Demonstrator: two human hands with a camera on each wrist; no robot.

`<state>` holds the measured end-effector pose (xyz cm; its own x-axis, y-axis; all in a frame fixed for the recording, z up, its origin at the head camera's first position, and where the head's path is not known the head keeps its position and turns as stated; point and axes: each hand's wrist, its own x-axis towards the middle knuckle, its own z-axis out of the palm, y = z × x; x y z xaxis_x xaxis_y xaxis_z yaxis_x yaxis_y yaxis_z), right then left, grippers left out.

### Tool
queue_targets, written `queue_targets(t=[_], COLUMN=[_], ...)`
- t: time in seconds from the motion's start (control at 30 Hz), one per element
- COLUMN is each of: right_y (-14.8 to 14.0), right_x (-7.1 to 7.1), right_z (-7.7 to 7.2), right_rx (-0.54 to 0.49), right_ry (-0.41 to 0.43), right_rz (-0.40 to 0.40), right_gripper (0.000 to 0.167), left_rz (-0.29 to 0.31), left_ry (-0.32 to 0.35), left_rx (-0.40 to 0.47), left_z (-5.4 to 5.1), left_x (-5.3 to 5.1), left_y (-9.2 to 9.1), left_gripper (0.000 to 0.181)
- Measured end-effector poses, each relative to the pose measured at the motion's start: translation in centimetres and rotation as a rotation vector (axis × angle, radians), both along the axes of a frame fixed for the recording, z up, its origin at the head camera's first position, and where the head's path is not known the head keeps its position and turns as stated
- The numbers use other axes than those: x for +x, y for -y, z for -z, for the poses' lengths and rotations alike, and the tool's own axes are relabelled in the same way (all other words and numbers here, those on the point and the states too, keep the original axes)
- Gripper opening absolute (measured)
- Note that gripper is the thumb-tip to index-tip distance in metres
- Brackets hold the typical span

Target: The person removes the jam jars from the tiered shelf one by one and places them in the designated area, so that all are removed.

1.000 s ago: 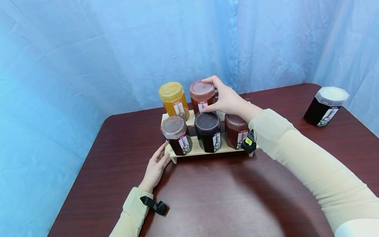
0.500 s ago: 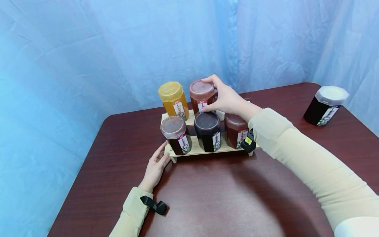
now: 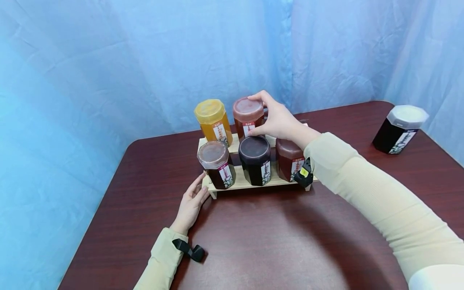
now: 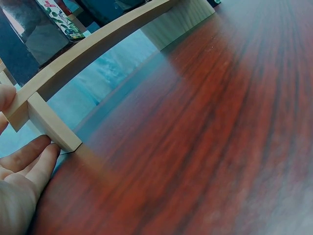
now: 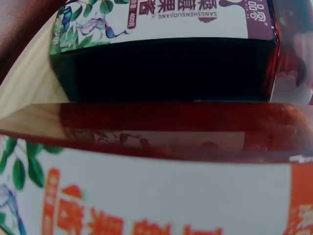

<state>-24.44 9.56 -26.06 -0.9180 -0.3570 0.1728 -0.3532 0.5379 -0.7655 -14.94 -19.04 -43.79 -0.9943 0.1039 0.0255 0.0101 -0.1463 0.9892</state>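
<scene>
A two-tier wooden rack (image 3: 237,183) bears several jam jars. My right hand (image 3: 279,121) holds the reddish jam jar (image 3: 248,114) on the upper tier by its lid, thumb in front and fingers on the far side. Left of it stands a yellow jam jar (image 3: 214,123). On the lower tier are a jar with a pale lid (image 3: 214,155), a dark jar (image 3: 255,161) and a brown-red jar (image 3: 290,159). My left hand (image 3: 190,205) grips the rack's left end; in the left wrist view its fingers (image 4: 41,159) touch the rack's leg (image 4: 54,122).
At the far right of the dark red table (image 3: 253,249) stands another dark jar with a white lid (image 3: 400,129). Blue curtains (image 3: 181,60) hang behind the table. In the right wrist view, an orange-labelled jar (image 5: 161,196) and a purple-labelled jar (image 5: 166,68) appear very close.
</scene>
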Motion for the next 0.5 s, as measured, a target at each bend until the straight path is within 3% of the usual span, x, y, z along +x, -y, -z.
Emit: queue_targets(t=[0.5], right_y=[0.01], right_x=[0.11], right_z=[0.12], right_rx=[-0.051], right_ry=[-0.048], right_rz=[0.028], right_gripper=[0.082], left_rz=[0.010], left_ry=[-0.003], left_rx=[-0.006], left_z=[-0.05], left_x=[-0.14], left_y=[-0.03], left_gripper=[0.053])
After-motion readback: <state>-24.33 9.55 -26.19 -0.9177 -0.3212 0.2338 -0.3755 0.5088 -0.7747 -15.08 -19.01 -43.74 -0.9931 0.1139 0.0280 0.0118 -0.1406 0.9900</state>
